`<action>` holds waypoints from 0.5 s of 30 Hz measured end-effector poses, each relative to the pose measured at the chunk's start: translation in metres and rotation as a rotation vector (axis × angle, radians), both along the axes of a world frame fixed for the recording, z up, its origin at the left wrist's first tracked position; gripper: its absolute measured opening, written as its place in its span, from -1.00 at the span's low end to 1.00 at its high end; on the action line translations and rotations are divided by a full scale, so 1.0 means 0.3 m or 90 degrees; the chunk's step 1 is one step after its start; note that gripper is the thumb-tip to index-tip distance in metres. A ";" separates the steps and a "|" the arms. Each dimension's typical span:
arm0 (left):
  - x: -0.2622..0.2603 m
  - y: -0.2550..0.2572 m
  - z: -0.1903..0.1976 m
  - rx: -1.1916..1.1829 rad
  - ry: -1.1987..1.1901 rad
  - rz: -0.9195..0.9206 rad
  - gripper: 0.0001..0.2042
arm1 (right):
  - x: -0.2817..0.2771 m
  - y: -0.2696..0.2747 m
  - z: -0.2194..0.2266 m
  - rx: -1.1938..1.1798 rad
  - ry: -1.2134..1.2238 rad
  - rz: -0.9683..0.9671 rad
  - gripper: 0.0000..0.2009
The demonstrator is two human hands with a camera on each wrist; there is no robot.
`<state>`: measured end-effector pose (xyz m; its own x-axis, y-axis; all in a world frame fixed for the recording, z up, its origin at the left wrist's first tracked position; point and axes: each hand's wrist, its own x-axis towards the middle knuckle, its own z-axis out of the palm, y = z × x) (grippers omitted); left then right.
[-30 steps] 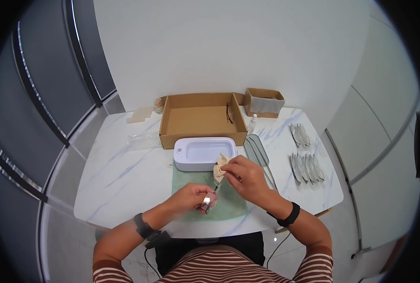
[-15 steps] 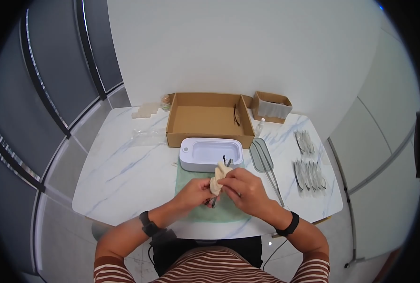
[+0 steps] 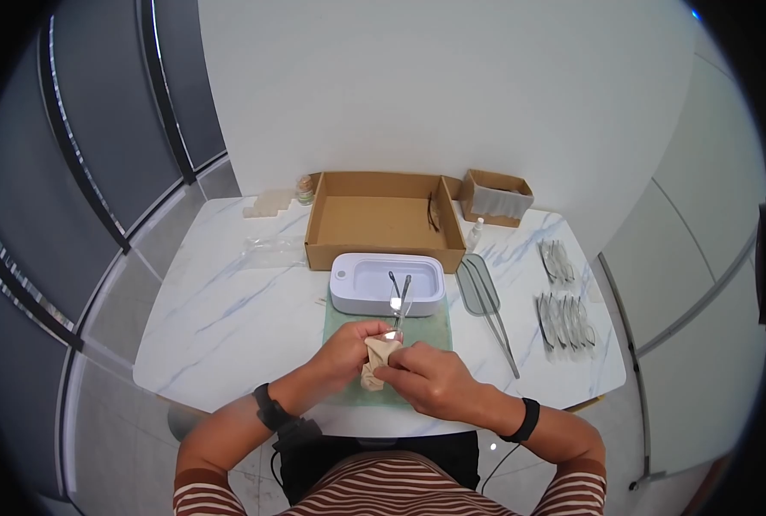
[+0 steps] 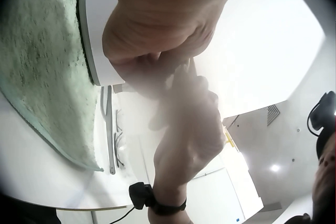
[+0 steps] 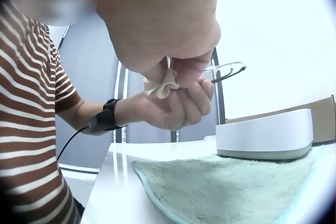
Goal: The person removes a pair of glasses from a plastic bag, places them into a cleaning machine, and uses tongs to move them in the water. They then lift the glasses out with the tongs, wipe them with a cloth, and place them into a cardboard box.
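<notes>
My left hand (image 3: pixel 346 351) grips a pair of eyeglasses (image 3: pixel 405 291), whose dark-tipped temples point away from me over the white cleaner tub. Between both hands a crumpled cream cloth (image 3: pixel 378 365) covers part of the frame front. My right hand (image 3: pixel 435 378) pinches this cloth with thumb and fingers, close against the left. In the right wrist view the cloth (image 5: pixel 163 88) bunches below the right fingers, and a temple of the eyeglasses (image 5: pixel 229 74) sticks out past the left hand (image 5: pixel 176 108). The left wrist view is hazy, and there the hands hide the eyeglasses.
The white cleaner tub (image 3: pixel 340 297) stands on a green towel (image 3: pixel 435 340) beyond the hands. Behind it is a cardboard box (image 3: pixel 370 219) with dark eyeglasses inside. To the right lie grey tweezers (image 3: pixel 502 335), a grey tray (image 3: pixel 477 292) and several bagged eyeglasses (image 3: pixel 563 322). A spray bottle (image 3: pixel 476 232) stands near the box.
The eyeglasses have turned, so their temples now point away from me. The cloth and right hand have come down and nearer my body, in against the left hand.
</notes>
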<state>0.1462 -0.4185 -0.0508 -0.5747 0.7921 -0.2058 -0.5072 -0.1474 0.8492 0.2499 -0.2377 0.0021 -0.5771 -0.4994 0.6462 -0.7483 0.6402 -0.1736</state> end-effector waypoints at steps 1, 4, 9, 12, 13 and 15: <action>0.005 0.001 0.001 -0.003 -0.005 0.009 -0.81 | 0.004 0.004 0.006 0.010 -0.008 0.003 -0.67; 0.002 -0.011 0.035 -0.021 0.035 0.022 -0.82 | 0.012 0.029 0.044 -0.008 -0.004 -0.017 -0.68; -0.045 -0.075 0.154 -0.113 0.193 0.089 -0.79 | -0.016 0.130 0.001 -0.056 -0.044 -0.117 -0.73; -0.090 -0.090 0.198 -0.156 0.267 0.136 -0.81 | -0.043 0.182 -0.094 0.032 -0.204 -0.162 -0.85; -0.107 -0.093 0.197 -0.154 0.268 0.139 -0.81 | -0.053 0.191 -0.122 0.035 -0.201 -0.161 -0.85; -0.142 -0.085 0.214 -0.186 0.317 0.161 -0.85 | -0.077 0.205 -0.141 0.099 -0.263 -0.133 -0.86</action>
<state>0.1037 -0.4440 0.0133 -0.8197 0.5704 -0.0527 -0.0205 0.0628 0.9978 0.2267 -0.1762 -0.0400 -0.8682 -0.4175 0.2682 -0.4890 0.8117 -0.3195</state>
